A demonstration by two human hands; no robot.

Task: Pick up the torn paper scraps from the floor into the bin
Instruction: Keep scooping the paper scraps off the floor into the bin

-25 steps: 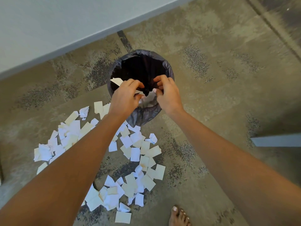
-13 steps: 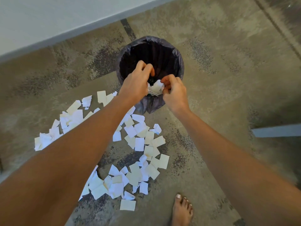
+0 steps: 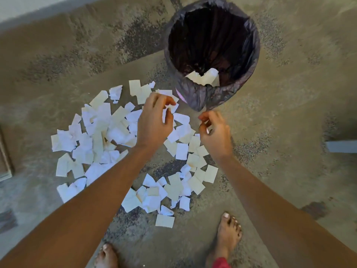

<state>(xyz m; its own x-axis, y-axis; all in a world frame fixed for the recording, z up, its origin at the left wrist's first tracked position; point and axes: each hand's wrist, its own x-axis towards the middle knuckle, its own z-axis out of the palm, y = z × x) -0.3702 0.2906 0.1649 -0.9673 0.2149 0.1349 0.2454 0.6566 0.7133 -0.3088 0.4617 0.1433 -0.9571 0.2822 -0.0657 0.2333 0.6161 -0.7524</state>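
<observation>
Head view: torn paper scraps [image 3: 100, 136], white and cream, lie spread over the floor [image 3: 280, 113] from centre-left to lower centre of the frame, many overlapping. A few more scraps [image 3: 204, 77] sit inside the bin [image 3: 255, 45] against its near wall. The bin is at top centre-right, round, upright, lined w/ a black plastic bag folded over the rim. The nearest floor scraps lie just beside its base on the left.

Left hand [image 3: 154, 120] hovers over the upper part of the pile, near the bin's base. Its fingers are loosely curled, thumb and forefinger apart w/ white paper showing in the gap. Can't tell if it pinches a scrap or if that paper lies on the floor below. Right hand [image 3: 216, 134] is below the bin, at the right edge of the pile, fingers loosely curled — nothing seen in its grip. Both forearms run in from the bottom corners.

Bare left foot [image 3: 107, 256] at bottom centre, bare right foot [image 3: 228, 235] to its right, a bit of red cloth [image 3: 221, 264] at the heel. Floor is mottled grey-brown w/ dark patches. Pale wall [image 3: 29, 8] w/ a grey base strip in the upper left. A grey flat object [image 3: 342, 146] pokes in at the right edge — can't tell what it is.
</observation>
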